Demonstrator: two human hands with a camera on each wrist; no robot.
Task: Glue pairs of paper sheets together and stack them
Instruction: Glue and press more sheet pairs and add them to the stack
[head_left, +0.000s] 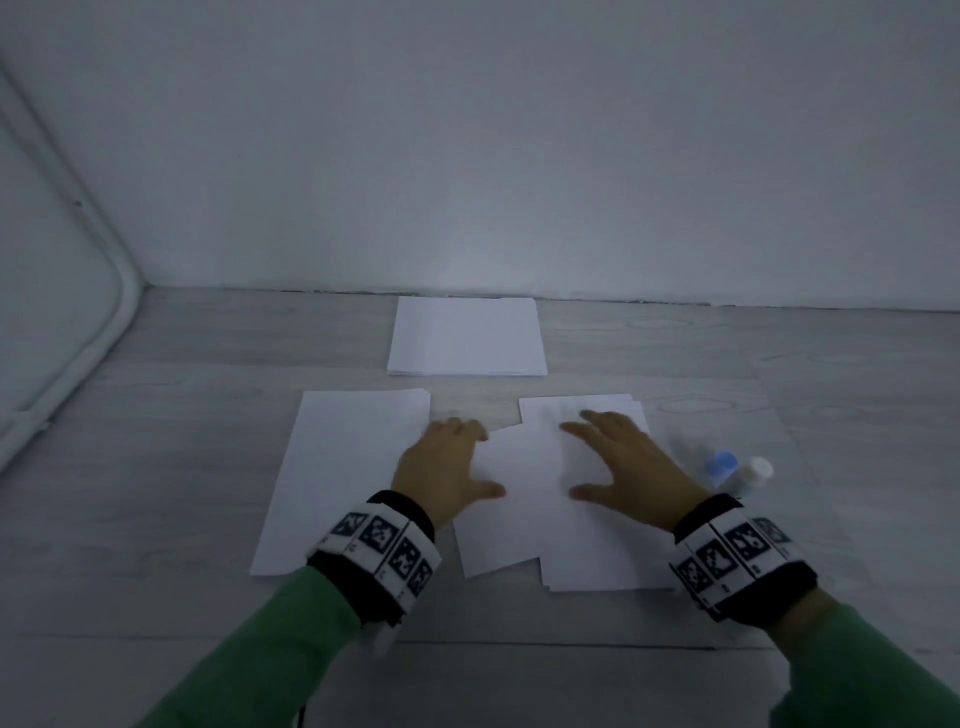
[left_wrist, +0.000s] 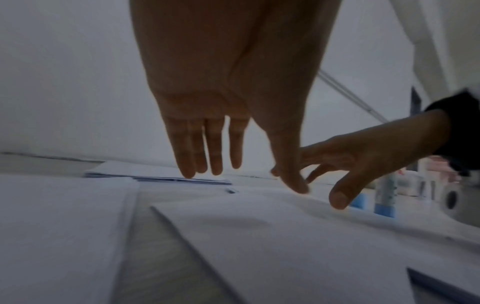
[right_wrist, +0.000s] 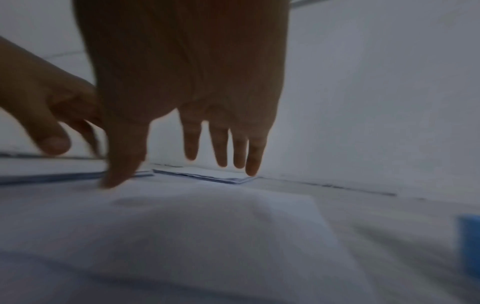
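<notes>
A skewed white top sheet (head_left: 519, 514) lies across the right pile of sheets (head_left: 597, 571). My left hand (head_left: 457, 457) is at the sheet's left edge with its fingers straight and thumb spread toward the paper. My right hand (head_left: 602, 457) is over the sheet's far right part, fingers splayed. Neither hand holds anything. In the left wrist view the left hand (left_wrist: 233, 102) hovers low over the sheet (left_wrist: 285, 246), its thumb tip close to the paper. In the right wrist view the right hand (right_wrist: 194, 82) is just above the same sheet (right_wrist: 207, 226). Another pile (head_left: 343, 478) lies to the left.
A neat stack of paper (head_left: 467, 338) sits at the back by the wall. Two glue sticks, one blue-capped (head_left: 723, 464) and one white-capped (head_left: 756, 474), stand right of the right pile. The grey wooden table (head_left: 156, 467) meets the wall behind and on the left.
</notes>
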